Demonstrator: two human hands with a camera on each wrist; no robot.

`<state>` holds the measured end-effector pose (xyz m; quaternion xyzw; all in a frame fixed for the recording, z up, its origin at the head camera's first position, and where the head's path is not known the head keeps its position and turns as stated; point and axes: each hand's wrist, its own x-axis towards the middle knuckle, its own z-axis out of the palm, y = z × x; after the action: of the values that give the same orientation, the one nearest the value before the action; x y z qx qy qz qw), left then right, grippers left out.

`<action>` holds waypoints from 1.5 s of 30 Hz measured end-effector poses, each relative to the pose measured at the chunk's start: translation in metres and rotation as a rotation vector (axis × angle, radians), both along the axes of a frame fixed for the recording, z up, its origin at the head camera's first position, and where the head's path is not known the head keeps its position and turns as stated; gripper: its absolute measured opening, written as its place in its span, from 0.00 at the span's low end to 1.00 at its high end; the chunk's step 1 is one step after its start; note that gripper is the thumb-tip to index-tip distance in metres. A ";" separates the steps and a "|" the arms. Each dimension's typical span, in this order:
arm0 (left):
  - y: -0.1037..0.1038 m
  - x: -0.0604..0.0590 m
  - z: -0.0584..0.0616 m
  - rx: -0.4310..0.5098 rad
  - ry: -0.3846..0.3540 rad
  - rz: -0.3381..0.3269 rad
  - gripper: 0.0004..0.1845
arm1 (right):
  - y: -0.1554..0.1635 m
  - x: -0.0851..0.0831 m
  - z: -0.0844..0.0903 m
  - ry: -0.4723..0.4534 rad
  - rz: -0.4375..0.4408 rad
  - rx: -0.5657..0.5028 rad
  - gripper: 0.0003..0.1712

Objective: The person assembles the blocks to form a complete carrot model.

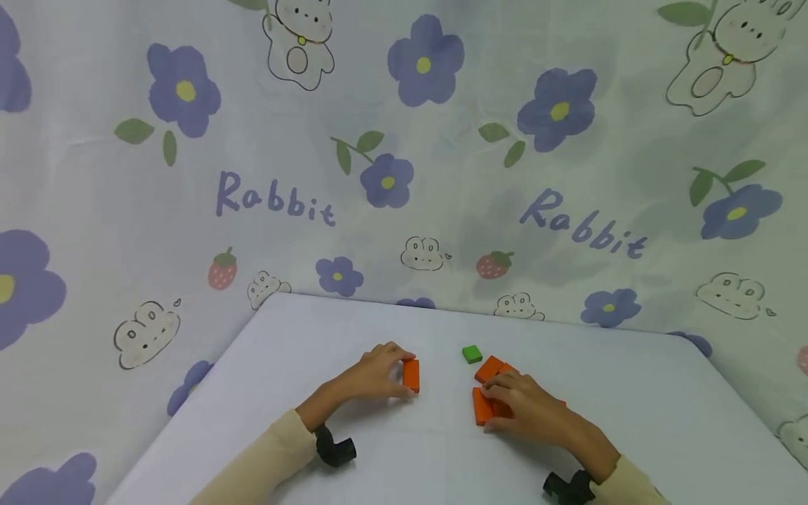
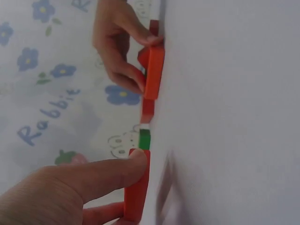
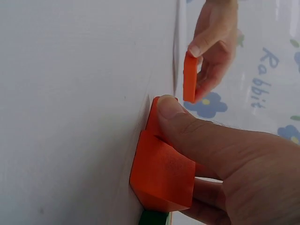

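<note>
My left hand (image 1: 377,373) pinches an orange rectangular block (image 1: 412,376) by its two ends, thumb at the near end and fingers at the far end. Whether that block touches the table cannot be told. On the right, my right hand (image 1: 533,410) grips an orange block (image 1: 482,407) at the left of a small group, its thumb on the near end. Another orange block (image 1: 489,369) lies just beyond the fingers. In the right wrist view, a large orange block (image 3: 161,173) sits close beside the thumb. Part of the group is hidden under the right hand.
A small green block (image 1: 472,354) lies beyond the orange group, between the two hands. All of it rests on a white-covered table (image 1: 353,463). Behind stands a patterned curtain (image 1: 467,161) with rabbits and flowers. Dark wrist devices (image 1: 336,449) are strapped at both sleeves.
</note>
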<state>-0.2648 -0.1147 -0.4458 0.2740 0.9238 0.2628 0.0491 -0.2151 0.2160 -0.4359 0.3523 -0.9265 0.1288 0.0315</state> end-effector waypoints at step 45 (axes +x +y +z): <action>-0.014 -0.008 -0.032 0.093 0.127 0.028 0.33 | -0.046 -0.028 0.015 0.030 0.027 -0.277 0.26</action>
<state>-0.2725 -0.1283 -0.4781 0.2791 0.9157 0.2879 -0.0261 -0.2430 0.1703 -0.4206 0.3588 -0.8945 0.2504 0.0917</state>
